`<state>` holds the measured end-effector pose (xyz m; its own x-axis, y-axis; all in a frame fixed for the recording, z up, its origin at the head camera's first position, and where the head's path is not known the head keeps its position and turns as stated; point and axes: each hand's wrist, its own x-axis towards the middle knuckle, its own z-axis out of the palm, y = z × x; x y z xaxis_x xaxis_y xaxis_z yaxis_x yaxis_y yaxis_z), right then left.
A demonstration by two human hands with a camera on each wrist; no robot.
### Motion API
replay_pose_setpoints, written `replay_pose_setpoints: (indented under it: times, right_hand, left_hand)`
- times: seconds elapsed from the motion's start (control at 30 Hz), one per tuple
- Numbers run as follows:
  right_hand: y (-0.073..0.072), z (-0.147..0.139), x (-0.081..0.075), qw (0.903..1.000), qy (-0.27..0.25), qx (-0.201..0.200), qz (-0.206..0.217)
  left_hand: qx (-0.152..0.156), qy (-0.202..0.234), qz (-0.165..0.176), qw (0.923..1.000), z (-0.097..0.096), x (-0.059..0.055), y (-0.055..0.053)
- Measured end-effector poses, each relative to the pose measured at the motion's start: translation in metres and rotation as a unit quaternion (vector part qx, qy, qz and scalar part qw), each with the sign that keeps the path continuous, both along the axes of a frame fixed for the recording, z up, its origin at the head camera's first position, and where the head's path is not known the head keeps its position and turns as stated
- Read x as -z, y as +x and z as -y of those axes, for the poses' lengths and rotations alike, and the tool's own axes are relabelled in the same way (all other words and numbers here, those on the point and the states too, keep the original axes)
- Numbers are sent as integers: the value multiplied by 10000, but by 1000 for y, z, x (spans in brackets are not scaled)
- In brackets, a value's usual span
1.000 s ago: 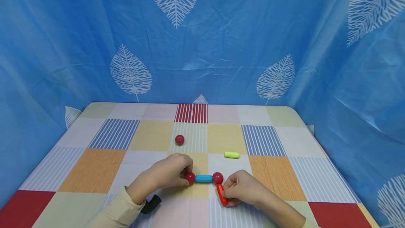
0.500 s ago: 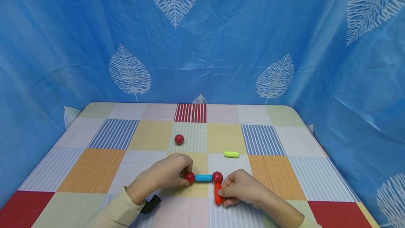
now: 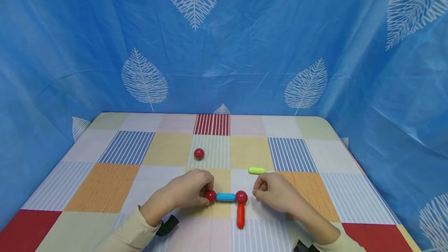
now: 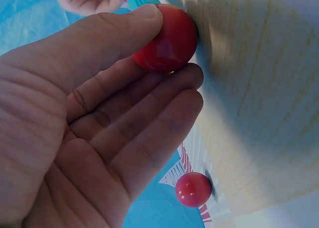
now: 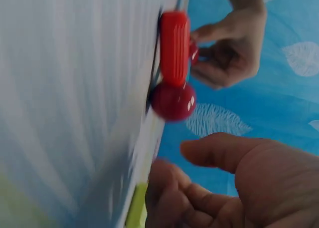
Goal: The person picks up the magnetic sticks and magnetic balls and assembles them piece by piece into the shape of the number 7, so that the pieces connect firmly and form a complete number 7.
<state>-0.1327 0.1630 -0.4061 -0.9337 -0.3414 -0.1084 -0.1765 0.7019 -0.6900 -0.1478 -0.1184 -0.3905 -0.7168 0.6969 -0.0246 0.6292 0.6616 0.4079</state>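
Note:
My left hand [image 3: 192,188] pinches a glossy red ball [image 4: 172,41] between thumb and fingers, close to the tablecloth. From that ball a light blue ribbed rod [image 3: 225,197] runs right to a second red ball [image 3: 241,196]. A red ribbed rod [image 3: 240,216] extends from the second ball toward the near edge, forming a corner. My right hand [image 3: 274,193] is off to the right of this corner, thumb apart from its bent fingers and holding nothing. Just beyond its fingertips lies a yellow-green rod [image 3: 256,170].
A loose red ball [image 3: 199,153] sits farther back on the patchwork tablecloth [image 3: 168,149]. Blue curtains with white leaf prints [image 3: 224,49] hang behind the table and along both sides. Dark straps show at both wrists.
The right hand straightened the red rod below the second ball, then let it go and moved up and right toward the yellow-green rod. The left hand kept its pinch in place.

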Motion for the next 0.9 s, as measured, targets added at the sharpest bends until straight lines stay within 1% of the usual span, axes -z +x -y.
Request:
replay_pose_setpoints:
  times: [0.03,0.07,0.13,0.2,0.27,0.3,0.37,0.57,0.67,0.9]
  right_hand:
    - [-3,1,0,9986,345,147,-378]
    - [-6,1,0,9949,648,271,-720]
    - [-11,0,1,9851,1086,403,-1274]
    - [-16,-2,3,9754,1412,443,-1631]
    - [-21,-4,4,9689,1603,411,-1841]
    - [-23,-5,5,9666,1675,375,-1903]
    - [-27,-6,6,9656,1752,283,-1901]
    - [-34,-6,10,9646,2006,-30,-1714]
    - [-35,-6,11,9658,1999,-116,-1647]
    - [-31,-3,9,9640,1991,-189,-1756]
  left_hand:
    - [-18,-14,7,10000,0,0,0]
    - [-36,-27,20,10000,0,0,1]
    - [-64,-51,32,10000,0,0,1]
    - [-71,-61,34,10000,0,1,2]
    - [-69,-56,46,9999,0,1,2]
    - [-69,-51,46,10000,0,1,2]
    - [-67,-38,42,10000,0,2,2]
    - [-54,-50,11,10000,0,4,1]
    - [-36,-66,-16,10000,0,4,2]
    - [-32,-119,-71,9999,0,2,2]
